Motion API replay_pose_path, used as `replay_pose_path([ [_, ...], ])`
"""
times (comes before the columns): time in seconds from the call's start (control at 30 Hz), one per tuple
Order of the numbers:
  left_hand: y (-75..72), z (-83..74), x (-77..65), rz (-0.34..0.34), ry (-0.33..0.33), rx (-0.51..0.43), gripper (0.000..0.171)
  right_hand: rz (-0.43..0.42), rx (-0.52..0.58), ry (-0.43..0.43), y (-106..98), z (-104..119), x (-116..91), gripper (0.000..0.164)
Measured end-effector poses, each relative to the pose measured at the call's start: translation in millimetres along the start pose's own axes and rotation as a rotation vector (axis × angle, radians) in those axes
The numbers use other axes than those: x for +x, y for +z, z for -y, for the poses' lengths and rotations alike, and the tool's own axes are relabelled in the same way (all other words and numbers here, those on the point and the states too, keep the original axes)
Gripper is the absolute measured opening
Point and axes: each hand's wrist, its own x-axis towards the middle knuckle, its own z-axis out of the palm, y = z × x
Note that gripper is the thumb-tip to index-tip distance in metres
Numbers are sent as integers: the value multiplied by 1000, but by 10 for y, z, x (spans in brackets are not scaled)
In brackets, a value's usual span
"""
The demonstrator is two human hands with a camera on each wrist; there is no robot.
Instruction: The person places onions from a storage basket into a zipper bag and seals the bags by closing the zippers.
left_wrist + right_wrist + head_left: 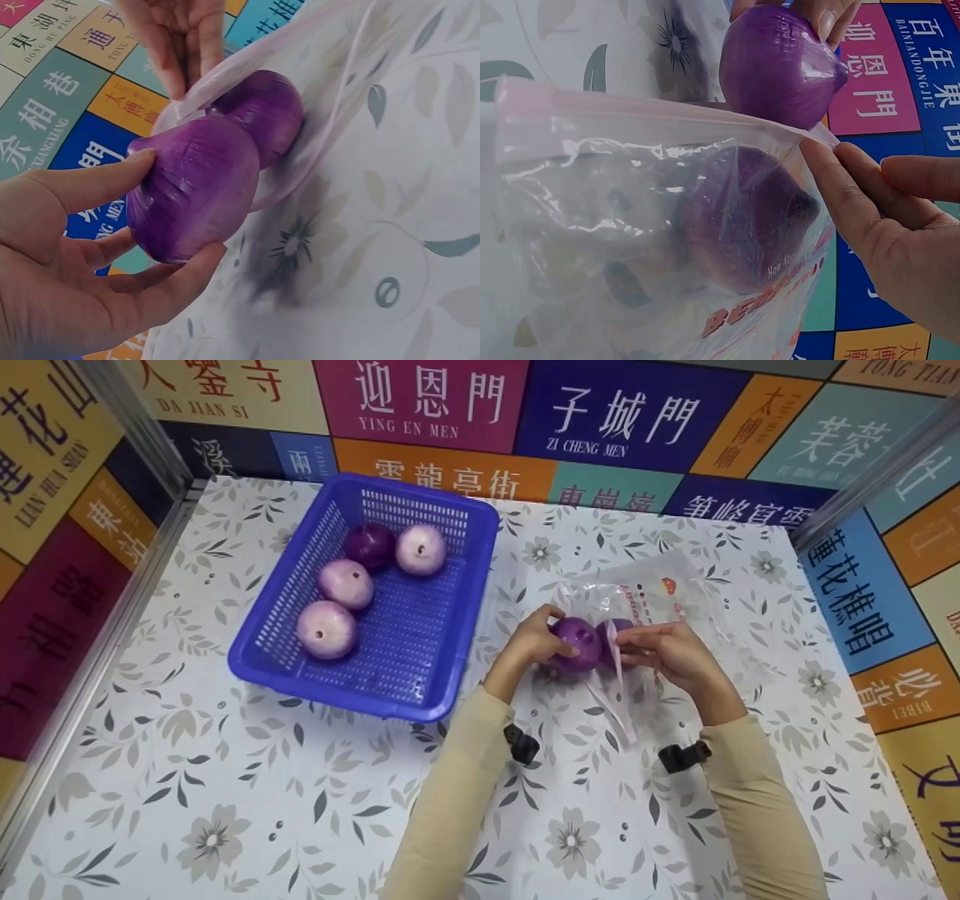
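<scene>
My left hand point(541, 639) holds a purple onion point(577, 645) by its sides, thumb on one side and fingers round the other. The onion is at the mouth of a clear plastic bag point(577, 202) with a pinkish rim and red print. Inside the bag lies a second purple onion point(742, 217), seen through the film in the right wrist view. My right hand point(671, 652) pinches the bag's rim with its fingertips, and the rim stands raised between the two onions. In the left wrist view, the held onion point(195, 191) overlaps the bagged onion point(262, 116).
Left of the hands stands a blue plastic basket point(360, 701) with several onions, including a dark purple onion point(369, 545) and a paler onion point(326, 630). A floral cloth point(300, 810) covers the table. Panels with Chinese lettering point(622, 412) wall its back and sides.
</scene>
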Motion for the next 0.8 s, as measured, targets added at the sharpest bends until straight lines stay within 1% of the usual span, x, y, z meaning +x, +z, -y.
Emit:
replay_pose_path([
  [0.13,27,34,10,8,0,-27,61,1,11,2,-1,-11,0,25],
  [0.4,51,63,25,22,1,-68,59,-2,-12,1,0,-24,13,25],
  [0.6,54,97,38,46,26,-36,60,-10,-24,9,11,-22,15,26],
  [0.73,62,112,49,41,37,-23,60,-14,-34,12,22,-22,16,26],
  [0.8,66,118,53,27,36,-11,60,-16,-32,14,25,-22,17,26],
])
